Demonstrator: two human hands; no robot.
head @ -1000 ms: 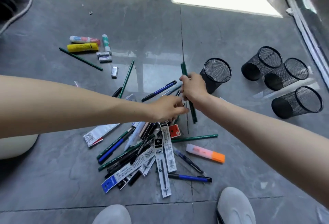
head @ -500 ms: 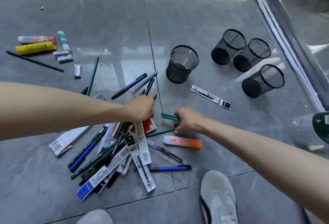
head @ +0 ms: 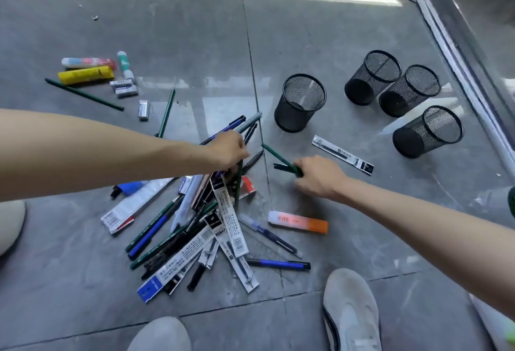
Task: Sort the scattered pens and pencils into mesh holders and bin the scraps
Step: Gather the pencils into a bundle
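Grey tile floor (head: 334, 44), shiny, with a big messy pile of pens and pencils (head: 195, 225) near the middle. Four black mesh holders (head: 409, 90) standing on the right, nearest holder (head: 302, 102) just past the pile. Right hand (head: 320, 176) curled round a few green pencils (head: 281, 159), low beside the pile. Left hand (head: 230, 151) bent down into the top of the pile; hard to tell if pinching anything. Easy to drop a pencil: tips fanned apart in the fist. Easy to knock over the nearest holder too. Flat refill packet (head: 342, 154) lying between right hand and far holders. Small erasers (head: 143, 109) off to the left.
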